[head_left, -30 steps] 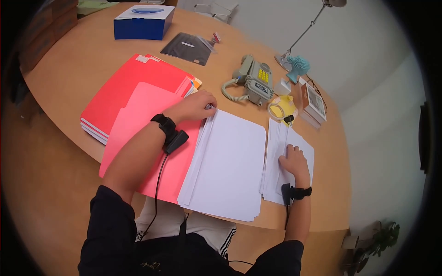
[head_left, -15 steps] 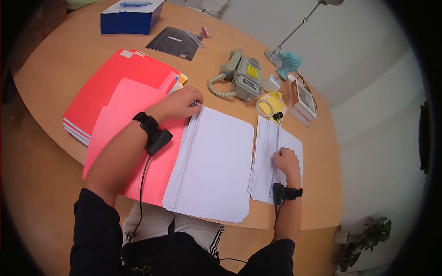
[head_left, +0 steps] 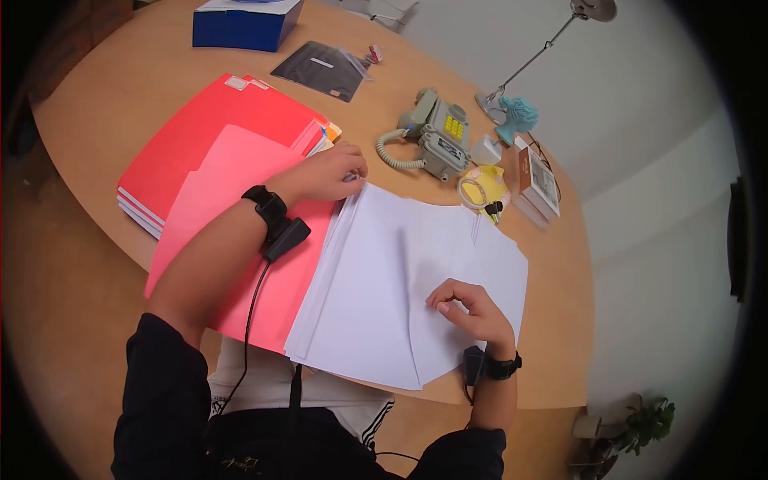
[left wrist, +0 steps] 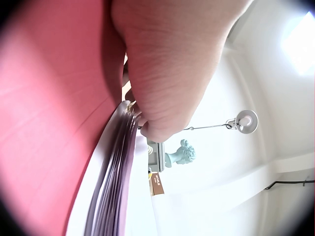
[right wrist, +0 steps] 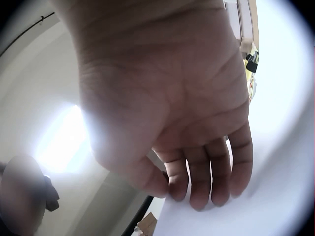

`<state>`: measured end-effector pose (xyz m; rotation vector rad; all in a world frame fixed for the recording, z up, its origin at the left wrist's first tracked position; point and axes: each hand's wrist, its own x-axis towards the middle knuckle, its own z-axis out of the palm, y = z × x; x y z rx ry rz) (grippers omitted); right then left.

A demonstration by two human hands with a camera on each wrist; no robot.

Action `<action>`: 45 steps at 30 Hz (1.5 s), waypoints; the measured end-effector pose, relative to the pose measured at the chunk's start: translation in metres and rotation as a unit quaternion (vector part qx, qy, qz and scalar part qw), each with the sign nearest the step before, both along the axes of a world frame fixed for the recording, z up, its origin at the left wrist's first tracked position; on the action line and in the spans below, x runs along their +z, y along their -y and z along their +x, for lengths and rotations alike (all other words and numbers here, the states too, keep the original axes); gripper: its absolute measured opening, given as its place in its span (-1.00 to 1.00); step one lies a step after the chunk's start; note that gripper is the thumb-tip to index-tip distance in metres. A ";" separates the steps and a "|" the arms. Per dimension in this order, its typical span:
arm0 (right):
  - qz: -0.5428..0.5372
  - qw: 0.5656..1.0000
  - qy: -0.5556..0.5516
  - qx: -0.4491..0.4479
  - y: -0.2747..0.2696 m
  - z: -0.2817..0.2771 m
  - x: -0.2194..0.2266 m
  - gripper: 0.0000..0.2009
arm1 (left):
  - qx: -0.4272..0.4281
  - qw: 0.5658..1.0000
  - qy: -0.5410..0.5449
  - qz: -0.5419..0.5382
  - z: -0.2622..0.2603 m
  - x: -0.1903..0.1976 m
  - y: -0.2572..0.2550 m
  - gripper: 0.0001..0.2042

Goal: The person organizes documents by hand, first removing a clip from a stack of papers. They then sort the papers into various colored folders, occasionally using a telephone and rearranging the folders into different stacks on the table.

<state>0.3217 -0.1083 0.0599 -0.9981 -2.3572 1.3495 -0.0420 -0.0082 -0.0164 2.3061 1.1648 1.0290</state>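
Note:
My left hand (head_left: 328,172) grips the top left corner of a thick stack of white paper (head_left: 356,264), which lies on a pink folder (head_left: 216,208). In the left wrist view the fingers of that hand (left wrist: 162,73) close round the end of the stack's layered edges (left wrist: 115,177). A loose, slightly bowed sheet (head_left: 448,256) spans from this stack over the papers on the right. Over that sheet is my right hand (head_left: 476,316), palm down, fingers loosely bent; in the right wrist view its fingertips (right wrist: 199,204) are at the white paper surface.
Red folders (head_left: 200,136) lie at the left. Behind the papers are a grey telephone (head_left: 440,140), a yellow item (head_left: 484,188), books (head_left: 536,184), a teal bust (head_left: 516,116) and a lamp (head_left: 488,104). A blue box (head_left: 240,28) and dark folder (head_left: 320,70) stand farther back.
My right hand has moved left from the right-hand papers, and its fingers have loosened. A sheet now bridges the two piles, covering the gap between them. My left hand keeps its grip at the corner.

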 end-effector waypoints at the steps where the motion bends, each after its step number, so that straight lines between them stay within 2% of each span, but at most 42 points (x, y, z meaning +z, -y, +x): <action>1: -0.002 1.000 -0.003 0.001 -0.001 0.001 -0.001 -0.92 | 0.001 1.000 -0.003 -0.002 0.000 0.000 0.000 -0.79; 3: 0.081 0.991 0.034 -0.098 -0.004 0.005 -0.005 -0.88 | 0.004 1.000 0.000 0.001 0.001 0.001 0.002 -0.81; 4: 0.078 0.992 0.030 -0.096 -0.007 0.007 -0.006 -0.88 | 0.006 1.000 -0.004 -0.001 0.000 0.002 0.002 -0.81; 6: 0.207 0.944 0.030 -0.255 -0.013 0.015 -0.012 -0.82 | 0.020 1.000 -0.003 -0.008 0.001 0.004 0.005 -0.79; 9: 0.283 0.891 0.141 -0.325 -0.021 0.030 -0.023 -0.55 | 0.047 0.999 0.013 -0.022 0.004 0.005 0.007 -0.74; 10: 0.277 0.894 0.137 -0.324 -0.025 0.039 -0.028 -0.55 | 0.050 0.998 0.008 -0.027 0.004 0.006 0.007 -0.74; 11: 0.287 0.880 0.184 -0.329 -0.028 0.048 -0.035 -0.47 | 0.051 0.998 -0.004 -0.038 0.003 0.007 0.007 -0.72; 12: 0.298 0.864 0.229 -0.335 -0.027 0.044 -0.037 -0.39 | 0.051 0.997 -0.017 -0.047 0.003 0.007 0.006 -0.69; 13: 0.293 0.867 0.224 -0.334 -0.027 0.040 -0.037 -0.39 | 0.053 0.997 -0.023 -0.050 0.002 0.006 0.005 -0.69; 15: 0.193 0.856 0.298 -0.375 -0.027 0.034 -0.026 -0.32 | 0.045 0.998 0.015 -0.050 0.003 0.005 0.004 -0.68; 20: 0.148 0.866 0.301 -0.371 -0.026 0.023 -0.020 -0.40 | 0.039 0.998 0.004 -0.049 0.004 0.007 0.006 -0.67; 22: 0.149 0.871 0.308 -0.352 -0.030 0.029 -0.022 -0.54 | 0.040 0.998 0.009 -0.048 0.003 0.004 0.005 -0.67; 23: 0.148 0.874 0.305 -0.348 -0.033 0.036 -0.029 -0.54 | 0.036 0.999 -0.001 -0.027 0.003 0.003 0.004 -0.68; 25: 0.106 0.936 0.068 -0.328 -0.037 0.041 -0.044 -0.72 | 0.034 0.999 -0.014 -0.008 0.003 0.005 0.005 -0.68; 26: 0.067 0.940 0.061 -0.329 -0.039 0.047 -0.045 -0.81 | 0.038 0.998 0.011 -0.050 0.003 0.007 0.005 -0.69; 27: 0.065 0.941 0.060 -0.327 -0.036 0.044 -0.039 -0.81 | 0.041 0.994 0.036 -0.091 0.004 0.008 0.005 -0.71; 29: -0.040 0.933 -0.025 -0.358 -0.029 0.032 -0.032 -0.83 | 0.046 0.990 0.066 -0.114 0.005 0.012 0.007 -0.71; 30: -0.040 0.933 -0.025 -0.357 -0.026 0.025 -0.034 -0.83 | 0.049 0.985 0.098 -0.135 0.005 0.012 0.007 -0.72; 32: -0.076 0.947 -0.097 -0.297 -0.020 0.012 -0.038 -0.74 | 0.042 0.979 0.127 -0.151 0.006 0.012 0.006 -0.71; 34: -0.063 0.953 -0.081 -0.284 -0.017 0.011 -0.043 -0.68 | 0.035 0.973 0.154 -0.167 0.007 0.006 0.002 -0.69; 36: -0.049 0.959 -0.065 -0.273 -0.013 0.007 -0.042 -0.62 | -0.005 0.954 0.257 -0.153 0.008 0.002 -0.003 -0.66; 38: -0.073 0.958 -0.010 -0.279 -0.007 -0.003 -0.028 -0.51 | -0.011 0.951 0.259 -0.169 0.007 0.005 -0.001 -0.64; 40: -0.087 0.957 -0.016 -0.277 -0.006 -0.007 -0.025 -0.52 | -0.019 0.947 0.261 -0.185 0.010 0.020 0.008 -0.63; 42: -0.101 0.956 -0.022 -0.275 -0.007 -0.007 -0.022 -0.52 | -0.030 0.863 0.399 -0.309 0.015 0.033 0.018 -0.58; 43: -0.101 0.957 -0.016 -0.271 -0.007 -0.007 -0.020 -0.55 | -0.031 0.863 0.399 -0.310 0.016 0.032 0.017 -0.58; 45: -0.101 0.958 -0.012 -0.268 -0.007 -0.007 -0.021 -0.57 | -0.029 0.817 0.425 -0.387 0.016 0.028 0.017 -0.55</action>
